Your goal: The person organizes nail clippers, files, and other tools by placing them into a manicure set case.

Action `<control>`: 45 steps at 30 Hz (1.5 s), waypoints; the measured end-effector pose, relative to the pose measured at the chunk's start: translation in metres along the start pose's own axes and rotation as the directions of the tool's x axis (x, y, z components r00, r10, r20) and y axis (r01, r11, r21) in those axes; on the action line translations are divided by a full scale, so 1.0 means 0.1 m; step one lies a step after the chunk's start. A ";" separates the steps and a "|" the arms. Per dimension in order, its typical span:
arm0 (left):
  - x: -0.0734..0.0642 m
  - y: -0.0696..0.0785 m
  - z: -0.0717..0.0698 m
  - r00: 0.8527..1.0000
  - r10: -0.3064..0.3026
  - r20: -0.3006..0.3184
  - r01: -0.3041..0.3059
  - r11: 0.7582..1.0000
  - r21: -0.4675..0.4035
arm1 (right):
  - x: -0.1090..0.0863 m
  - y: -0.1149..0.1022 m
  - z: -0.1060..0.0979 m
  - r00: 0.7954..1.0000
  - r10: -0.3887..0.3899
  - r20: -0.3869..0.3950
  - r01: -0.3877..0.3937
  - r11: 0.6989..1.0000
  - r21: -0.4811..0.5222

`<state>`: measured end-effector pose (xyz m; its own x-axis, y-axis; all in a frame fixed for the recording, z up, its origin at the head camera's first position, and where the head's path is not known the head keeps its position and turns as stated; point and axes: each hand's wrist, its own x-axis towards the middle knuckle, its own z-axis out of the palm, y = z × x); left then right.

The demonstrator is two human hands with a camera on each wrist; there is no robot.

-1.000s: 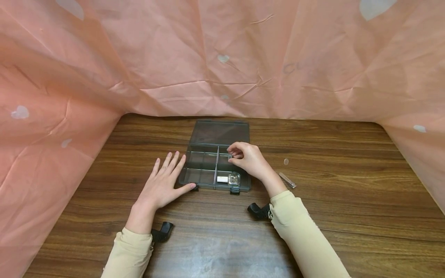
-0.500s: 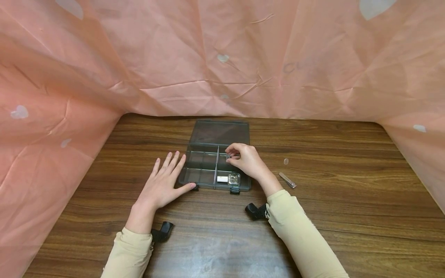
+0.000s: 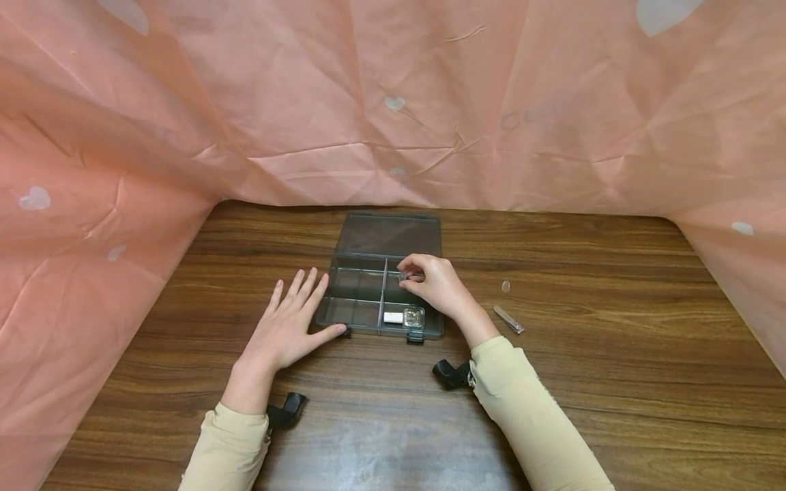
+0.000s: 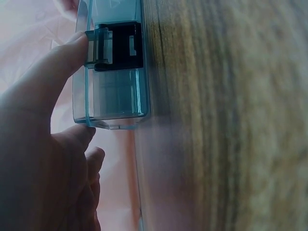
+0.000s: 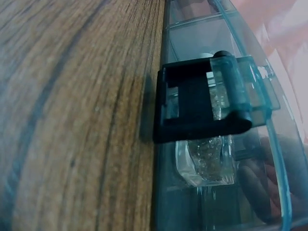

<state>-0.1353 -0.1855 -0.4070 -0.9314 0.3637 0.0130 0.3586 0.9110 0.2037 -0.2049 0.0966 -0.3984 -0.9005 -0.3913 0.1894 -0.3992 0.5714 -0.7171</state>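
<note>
An open smoky-clear compartment box (image 3: 355,310) lies on the table with its lid (image 3: 389,234) folded back. My left hand (image 3: 285,324) is spread at its left side, thumb by the front latch (image 4: 118,46) in the left wrist view. Over the back right compartment, my right hand (image 3: 439,281) pinches a small clear piece (image 3: 402,277), mostly hidden by the fingers. The front right compartment holds a white block (image 3: 393,317) beside a small clear square case (image 3: 413,318) with gold-coloured bits. Through the box wall, the right wrist view shows this case and blurred fingers (image 5: 262,178).
Right of the box, a nail clipper (image 3: 508,319) and a small clear oval piece (image 3: 505,286) lie on the wooden table (image 3: 589,286). A pink cloth (image 3: 307,102) walls the back and sides. Black wrist mounts (image 3: 286,410) stick out from both sleeves.
My right hand has shifted slightly left with the small clear piece, uncovering more of the nail clipper. It then holds still. My left hand has stayed in place.
</note>
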 end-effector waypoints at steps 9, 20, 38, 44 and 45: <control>0.00 0.00 0.01 1.000 0.006 -0.004 -0.006 1.000 0.003 | -0.01 -0.01 0.00 1.000 0.007 -0.001 -0.007 1.000 0.016; 0.00 -0.01 0.01 1.000 0.007 -0.004 -0.007 1.000 0.003 | -0.02 -0.02 0.00 1.000 0.010 0.001 -0.010 1.000 0.011; -0.01 -0.01 0.02 1.000 -0.003 -0.005 0.003 1.000 -0.009 | -0.02 -0.02 0.01 1.000 0.009 0.007 -0.009 1.000 0.000; -0.01 0.00 0.01 1.000 -0.003 -0.010 0.003 1.000 -0.009 | -0.01 -0.01 0.02 1.000 0.012 0.010 -0.011 1.000 -0.001; -0.01 0.00 0.01 1.000 -0.003 -0.010 0.003 1.000 -0.009 | -0.01 -0.01 0.02 1.000 0.013 0.010 -0.013 1.000 0.001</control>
<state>-0.1344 -0.1859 -0.4085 -0.9332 0.3587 0.0223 0.3550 0.9105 0.2121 -0.2036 0.0953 -0.3994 -0.9039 -0.3908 0.1738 -0.3873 0.5754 -0.7203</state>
